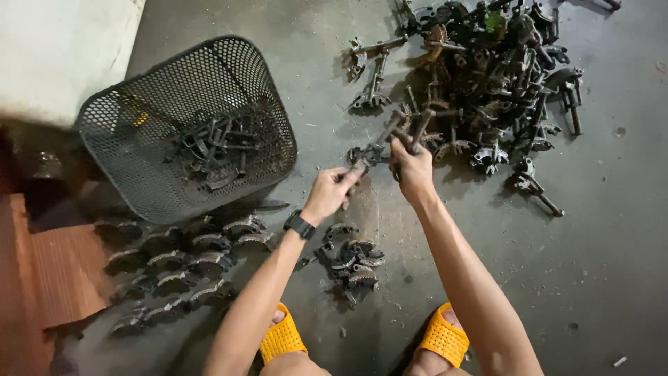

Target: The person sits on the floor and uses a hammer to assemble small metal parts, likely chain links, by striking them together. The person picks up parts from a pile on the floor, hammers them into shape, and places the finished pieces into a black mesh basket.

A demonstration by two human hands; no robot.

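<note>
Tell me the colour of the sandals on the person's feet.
The sandals are bright yellow-orange with a woven texture, seen in the head view.

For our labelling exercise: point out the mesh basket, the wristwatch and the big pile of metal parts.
mesh basket [268, 115], head view, on its right wall.
wristwatch [299, 225], head view, on its face.
pile of metal parts [497, 76], head view, near its middle.

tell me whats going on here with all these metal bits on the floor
A person squats on the concrete floor, both hands on one dark metal part: left hand at its lower end, right hand on its shaft. A big pile of similar parts lies ahead, a mesh basket holding some sits left.
</note>
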